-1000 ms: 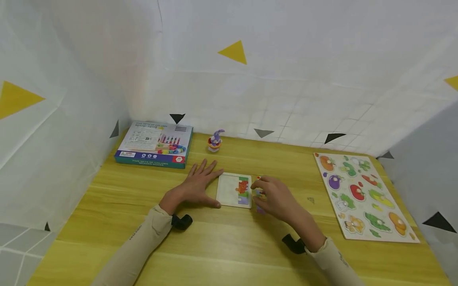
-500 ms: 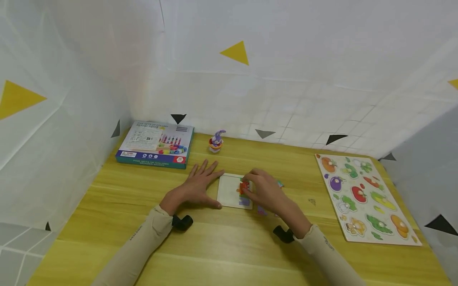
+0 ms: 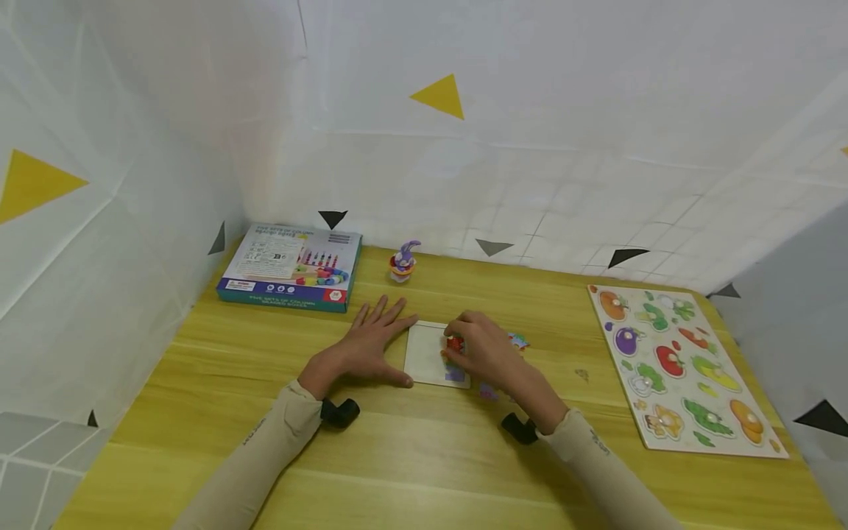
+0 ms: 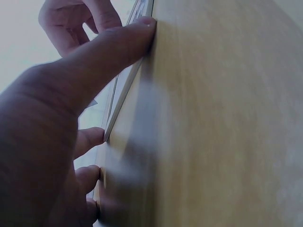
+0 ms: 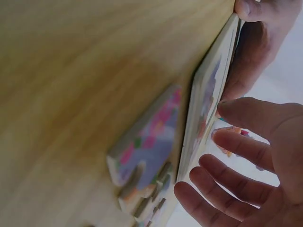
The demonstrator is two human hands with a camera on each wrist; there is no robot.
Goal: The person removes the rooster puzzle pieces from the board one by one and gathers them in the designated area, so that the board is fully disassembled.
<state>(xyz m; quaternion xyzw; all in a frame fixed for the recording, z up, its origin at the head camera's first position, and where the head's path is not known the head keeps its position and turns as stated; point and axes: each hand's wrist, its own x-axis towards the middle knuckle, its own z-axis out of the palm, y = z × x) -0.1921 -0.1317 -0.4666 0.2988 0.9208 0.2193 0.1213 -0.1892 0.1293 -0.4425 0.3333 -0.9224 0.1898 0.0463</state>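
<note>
My left hand (image 3: 364,347) lies on the table with fingers spread, its thumb and index fingertip at the left edge of a small pale puzzle tray (image 3: 422,353). Over the tray's right side, my right hand (image 3: 489,353) pinches a red puzzle piece (image 3: 455,344) between thumb and index finger. The other right fingers stay apart from each other in the right wrist view, and the hand partly covers the pieces set along that side. Loose puzzle pieces (image 3: 518,340) lie right of the tray, one of them a purple-and-pink piece (image 5: 147,142) close to its edge.
A boxed bead set (image 3: 288,269) lies at the back left, beside a purple rabbit figurine (image 3: 402,263). At the right is a vegetable peg board (image 3: 682,372). White sheeting (image 3: 530,184) borders the wooden table (image 3: 424,456) at the back and sides.
My right hand has moved left from the loose pieces onto the tray's right side, uncovering pieces behind it. My left hand has stayed at the tray's left edge.
</note>
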